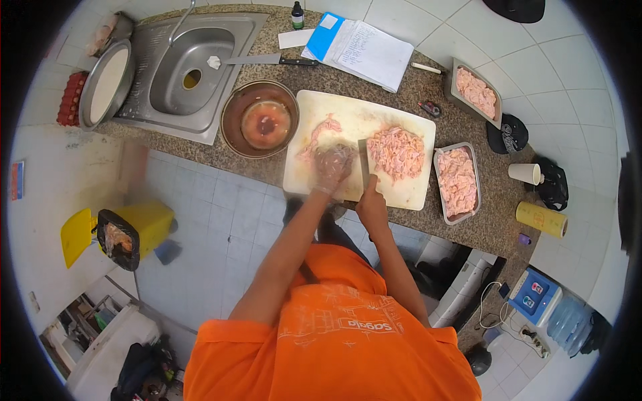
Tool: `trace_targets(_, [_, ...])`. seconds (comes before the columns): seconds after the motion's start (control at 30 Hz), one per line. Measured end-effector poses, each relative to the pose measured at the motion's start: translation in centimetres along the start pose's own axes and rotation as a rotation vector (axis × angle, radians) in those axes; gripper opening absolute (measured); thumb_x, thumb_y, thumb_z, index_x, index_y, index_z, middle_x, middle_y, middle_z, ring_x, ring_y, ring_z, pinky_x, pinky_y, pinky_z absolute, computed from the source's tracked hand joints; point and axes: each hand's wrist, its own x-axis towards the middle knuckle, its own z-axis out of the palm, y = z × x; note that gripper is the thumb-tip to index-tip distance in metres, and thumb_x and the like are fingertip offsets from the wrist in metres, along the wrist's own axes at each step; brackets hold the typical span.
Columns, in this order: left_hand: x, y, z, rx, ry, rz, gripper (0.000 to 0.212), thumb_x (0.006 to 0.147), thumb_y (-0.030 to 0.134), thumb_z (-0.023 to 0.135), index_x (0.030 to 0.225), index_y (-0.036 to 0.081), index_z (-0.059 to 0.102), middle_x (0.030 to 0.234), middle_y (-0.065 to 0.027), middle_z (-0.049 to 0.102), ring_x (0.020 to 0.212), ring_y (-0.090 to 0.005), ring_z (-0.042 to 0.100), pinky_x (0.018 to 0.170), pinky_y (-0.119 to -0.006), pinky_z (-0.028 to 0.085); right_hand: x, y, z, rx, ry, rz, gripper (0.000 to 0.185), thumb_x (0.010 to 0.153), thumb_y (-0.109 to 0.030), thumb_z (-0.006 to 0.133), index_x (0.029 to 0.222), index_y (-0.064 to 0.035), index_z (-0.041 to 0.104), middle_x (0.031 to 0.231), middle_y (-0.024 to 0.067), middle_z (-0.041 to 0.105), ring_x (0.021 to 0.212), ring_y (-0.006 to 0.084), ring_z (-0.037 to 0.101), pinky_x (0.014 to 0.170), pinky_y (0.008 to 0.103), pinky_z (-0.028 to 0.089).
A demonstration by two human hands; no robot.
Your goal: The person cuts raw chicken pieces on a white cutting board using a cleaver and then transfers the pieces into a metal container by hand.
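A white cutting board [351, 108] lies on the granite counter before me. My right hand [372, 204] grips a knife [363, 163], its broad blade pointing away from me over the board. Just right of the blade is a heap of chopped raw meat, apparently chicken [397, 153]. My left hand [334, 164], in a clear plastic glove, rests low over the board's left half, left of the blade. Beside and beyond it lie loose strips of raw meat [325, 126]. Haze blurs its fingers, so whether they pinch any meat is unclear.
Left of the board stands a metal pot [231, 118] with reddish liquid. Metal trays of meat [479, 193] [496, 113] stand at right. Another knife [256, 59] spans the edge of the sink [193, 108], near an open notebook [373, 55]. A yellow bin [150, 220] stands open below left.
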Motion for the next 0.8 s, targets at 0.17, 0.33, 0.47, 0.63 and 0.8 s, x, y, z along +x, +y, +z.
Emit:
trace_targets(0.17, [-0.1,0.6,-0.2,-0.112,-0.073,-0.037,0.02,0.091,0.031,0.058,0.092,0.019,0.073,0.089,-0.0054,0.071,0.082,-0.0252,0.067,0.086,-0.052,0.046,0.9,-0.1,0.0,-0.038,-0.037,0.0,0.046,0.086,0.002,0.052,0.127,-0.0013,0.03,0.076,0.0337,0.063,0.074,0.0541,0.063,0.067,0.0631,0.049])
trace_targets(0.33, [-0.8,-0.4,1.0,-0.058,-0.081,-0.038,0.016,0.088,0.029,0.06,0.094,0.021,0.073,0.094,-0.0023,0.072,0.086,-0.023,0.067,0.088,-0.054,0.045,4.1,-0.2,0.9,-0.061,-0.044,-0.068,0.054,0.086,-0.006,0.058,0.133,0.0011,0.031,0.085,0.0314,0.066,0.082,0.0493,0.066,0.068,0.0556,0.053])
trace_targets(0.47, [-0.7,-0.3,0.8,0.025,-0.034,0.026,0.021,0.09,0.034,0.059,0.103,0.024,0.073,0.104,0.0016,0.074,0.097,-0.0185,0.069,0.094,-0.051,0.042,11.8,-2.4,-0.1,-0.069,0.037,-0.166,0.058,0.084,-0.004,0.056,0.134,0.0063,0.027,0.08,0.0343,0.064,0.076,0.0524,0.064,0.068,0.0594,0.052])
trace_targets(0.63, [1.6,2.1,-0.4,0.081,-0.403,-0.065,0.027,0.092,0.036,0.056,0.11,0.022,0.071,0.11,-0.0024,0.072,0.104,-0.0176,0.066,0.097,-0.052,0.04,9.9,1.9,0.4,-0.012,0.086,-0.159,0.069,0.083,-0.003,0.055,0.142,0.0078,0.022,0.08,0.034,0.065,0.075,0.0522,0.064,0.067,0.0577,0.052])
trace_targets(0.8, [-2.3,-4.7,6.5,-0.464,0.296,-0.202,0.026,0.093,0.034,0.056,0.1,0.013,0.07,0.093,-0.0119,0.07,0.09,-0.0288,0.067,0.09,-0.051,0.045,-7.4,4.2,1.2,-0.129,-0.171,-0.073,0.067,0.086,-0.001,0.053,0.144,0.0037,0.022,0.076,0.0321,0.065,0.073,0.0505,0.065,0.065,0.0576,0.051])
